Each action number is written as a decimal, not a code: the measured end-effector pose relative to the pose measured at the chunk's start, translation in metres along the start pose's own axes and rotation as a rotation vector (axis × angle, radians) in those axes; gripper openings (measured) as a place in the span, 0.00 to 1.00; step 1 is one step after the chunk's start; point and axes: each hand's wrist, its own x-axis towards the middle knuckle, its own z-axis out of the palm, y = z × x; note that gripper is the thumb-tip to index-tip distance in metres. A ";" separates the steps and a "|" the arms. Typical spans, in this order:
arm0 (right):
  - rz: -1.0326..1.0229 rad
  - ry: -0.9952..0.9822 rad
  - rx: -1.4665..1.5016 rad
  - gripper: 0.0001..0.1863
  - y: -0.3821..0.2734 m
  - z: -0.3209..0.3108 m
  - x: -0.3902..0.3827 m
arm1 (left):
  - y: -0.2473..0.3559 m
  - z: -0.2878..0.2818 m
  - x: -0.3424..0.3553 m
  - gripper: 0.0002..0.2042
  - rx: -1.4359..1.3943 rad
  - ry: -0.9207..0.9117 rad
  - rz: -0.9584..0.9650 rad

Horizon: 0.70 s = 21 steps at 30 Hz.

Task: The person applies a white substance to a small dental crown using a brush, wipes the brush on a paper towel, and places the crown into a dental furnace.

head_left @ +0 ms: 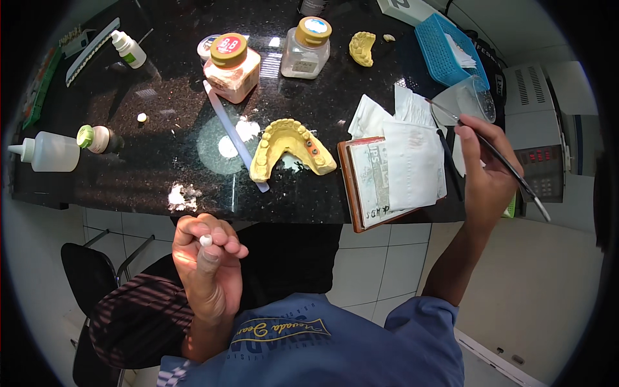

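Fingers of the left hand (211, 264) pinch a white piece (206, 240) near the bench (171, 122); those of the right hand (488, 169) pinch a brush (514, 171). On it, a capped jar (236, 69) holds pink powder (246, 76) — a blue basket (434, 59), white papers (461, 54).

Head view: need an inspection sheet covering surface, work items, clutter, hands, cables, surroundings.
Surface: glossy black speckled benchtop, white powder near front edge.
Work items: small white piece, thin dark-handled brush, yellow dental arch model.
Clutter: jar of pinkish powder, clear jar, white paper sheets, blue plastic basket.
Hands: left hand pinches the piece; right hand holds the brush.
Cables: possible dark cable at top right, unclear.
Surroundings: black chair lower left; grey machine right.
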 end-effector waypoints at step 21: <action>-0.452 -0.353 0.832 0.16 -0.081 0.081 -0.097 | 0.012 -0.007 0.005 0.08 0.013 -0.004 -0.156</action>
